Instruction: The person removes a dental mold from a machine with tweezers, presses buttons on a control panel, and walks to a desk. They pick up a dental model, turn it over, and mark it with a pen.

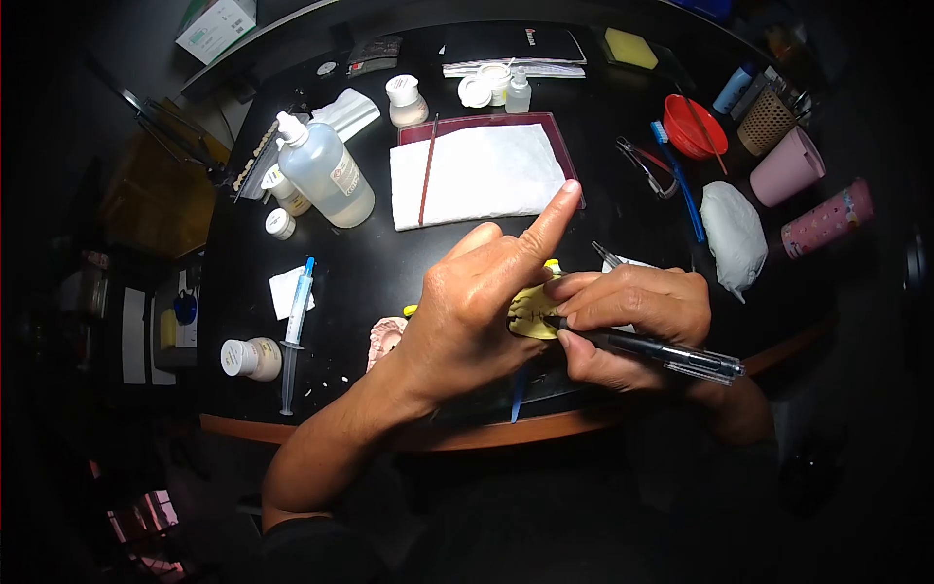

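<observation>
My left hand (482,297) is closed around a yellow dental cast (532,310), its index finger stretched out towards the far side of the table. Dark pen lines show on the cast, and part of it is hidden behind my fingers. In my right hand (637,311) is a black pen (671,356) with a clear end, its tip at the cast's marked face. A pink dental cast (386,338) lies beside my left wrist, partly covered by it. Below the hands a blue thin-handled tool (519,394) rests near the table edge.
A folded white paper towel (477,175) bears a brown brush (429,175). Left of it stand a large squeeze bottle (331,180), a syringe (296,336) and small jars. To the right are a red bowl (693,125), a blue toothbrush (681,185) and a pink cup (786,167).
</observation>
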Available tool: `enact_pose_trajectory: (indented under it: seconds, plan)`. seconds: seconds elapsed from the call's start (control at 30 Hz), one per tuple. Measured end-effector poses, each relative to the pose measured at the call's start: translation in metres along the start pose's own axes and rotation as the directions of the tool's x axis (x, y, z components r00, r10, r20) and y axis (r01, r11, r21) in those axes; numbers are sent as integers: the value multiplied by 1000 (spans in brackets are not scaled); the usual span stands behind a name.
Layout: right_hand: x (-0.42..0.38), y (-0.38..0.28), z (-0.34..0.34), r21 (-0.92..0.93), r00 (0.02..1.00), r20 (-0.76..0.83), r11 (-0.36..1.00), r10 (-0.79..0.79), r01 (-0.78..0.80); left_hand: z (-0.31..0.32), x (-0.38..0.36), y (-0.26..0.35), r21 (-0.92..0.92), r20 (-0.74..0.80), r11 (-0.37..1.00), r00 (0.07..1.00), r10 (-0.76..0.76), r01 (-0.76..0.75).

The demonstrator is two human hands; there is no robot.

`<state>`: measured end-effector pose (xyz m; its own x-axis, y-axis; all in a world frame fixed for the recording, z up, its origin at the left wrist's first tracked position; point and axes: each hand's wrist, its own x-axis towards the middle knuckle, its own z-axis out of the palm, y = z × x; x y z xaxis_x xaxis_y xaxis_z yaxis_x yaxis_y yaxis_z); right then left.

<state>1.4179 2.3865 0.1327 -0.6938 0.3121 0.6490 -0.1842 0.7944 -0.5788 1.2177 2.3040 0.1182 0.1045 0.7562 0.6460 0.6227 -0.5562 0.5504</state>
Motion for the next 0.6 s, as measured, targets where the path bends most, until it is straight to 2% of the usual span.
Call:
enact_pose_trajectory:
  seconds: [0.6]
  plan:
    - [-2, 4, 4, 5, 999, -51, 1000, -18, 18, 0, 0, 0, -5, 1, 1000, 1000, -9, 9]
